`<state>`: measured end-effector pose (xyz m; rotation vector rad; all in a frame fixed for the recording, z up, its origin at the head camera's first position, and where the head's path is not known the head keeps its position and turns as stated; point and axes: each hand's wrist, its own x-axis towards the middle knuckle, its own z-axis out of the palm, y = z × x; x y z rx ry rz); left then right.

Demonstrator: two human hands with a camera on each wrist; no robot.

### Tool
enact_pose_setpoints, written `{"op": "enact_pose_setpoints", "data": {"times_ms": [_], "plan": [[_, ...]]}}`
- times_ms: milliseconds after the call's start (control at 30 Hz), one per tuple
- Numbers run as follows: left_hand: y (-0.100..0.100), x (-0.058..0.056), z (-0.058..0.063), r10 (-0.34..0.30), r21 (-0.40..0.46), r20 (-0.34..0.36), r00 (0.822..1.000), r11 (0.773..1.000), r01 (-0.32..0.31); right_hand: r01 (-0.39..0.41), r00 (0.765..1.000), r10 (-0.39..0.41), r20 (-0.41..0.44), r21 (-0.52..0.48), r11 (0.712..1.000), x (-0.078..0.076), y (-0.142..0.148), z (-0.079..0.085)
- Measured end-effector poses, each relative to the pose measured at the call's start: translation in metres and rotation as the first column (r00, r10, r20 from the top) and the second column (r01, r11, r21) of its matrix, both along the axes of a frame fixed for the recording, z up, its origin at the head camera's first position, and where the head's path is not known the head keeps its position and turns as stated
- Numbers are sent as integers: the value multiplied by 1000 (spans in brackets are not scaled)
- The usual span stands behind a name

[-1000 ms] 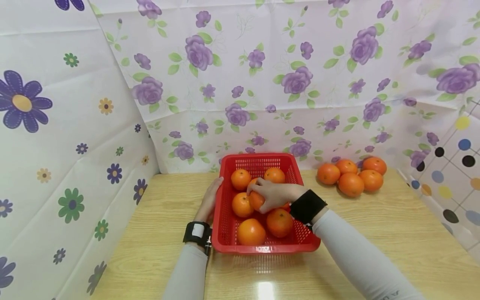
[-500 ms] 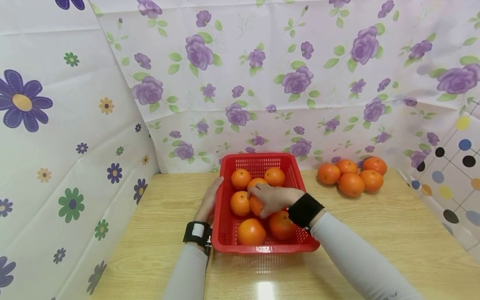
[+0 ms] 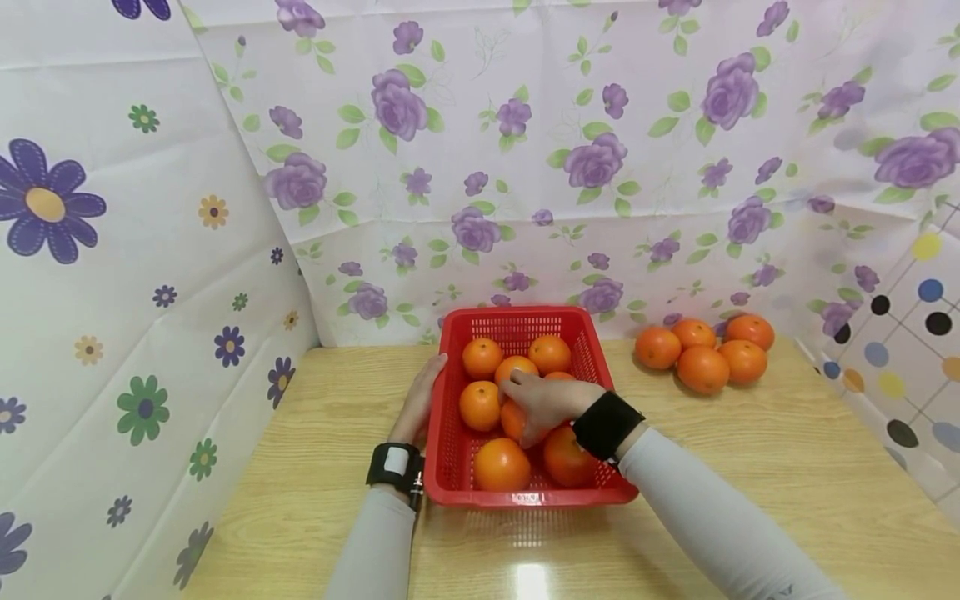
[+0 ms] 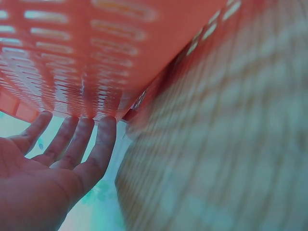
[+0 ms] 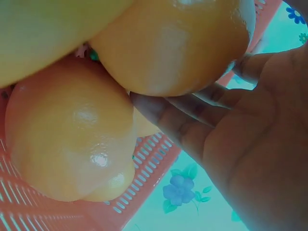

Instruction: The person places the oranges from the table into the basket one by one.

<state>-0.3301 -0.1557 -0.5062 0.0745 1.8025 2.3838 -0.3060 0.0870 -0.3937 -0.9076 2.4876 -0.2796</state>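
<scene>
A red perforated plastic basket [image 3: 525, 499] stands on the table with several oranges inside. My right hand [image 3: 551, 400] reaches into its middle and grips an orange [image 3: 513, 419], partly hidden by the fingers. In the right wrist view, the fingers and thumb curl round that orange [image 5: 178, 43], beside another orange [image 5: 70, 134]. Close to the hand sit a left orange [image 3: 480, 406], a near-left orange [image 3: 502, 466] and a near-right orange [image 3: 567, 458]. My left hand [image 3: 417, 402] lies along the basket's left side, its extended fingertips touching the slotted wall [image 4: 96, 43] in the left wrist view.
Several more oranges [image 3: 702, 369] lie grouped on the wooden table [image 3: 750, 467], right of the basket against the back. Flower-print sheets [image 3: 480, 167] hang behind and on the left. A dotted sheet [image 3: 900, 367] borders the right side.
My right hand has moved slightly toward the basket's near side with the orange in its grip. The near-right orange has shifted nearer and to the right. The left hand stays in place.
</scene>
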Motion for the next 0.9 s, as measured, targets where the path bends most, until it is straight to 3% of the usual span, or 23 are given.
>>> {"op": "enact_pose_setpoints", "data": {"times_ms": [300, 900], "plan": [[0, 0, 0, -3, 16, -10, 1000, 1000, 3, 78, 992, -71, 105, -64, 995, 1, 1, -6], [-2, -1, -2, -14, 14, -8, 1000, 1000, 14, 60, 997, -59, 48, -12, 998, 2, 0, 1]]}}
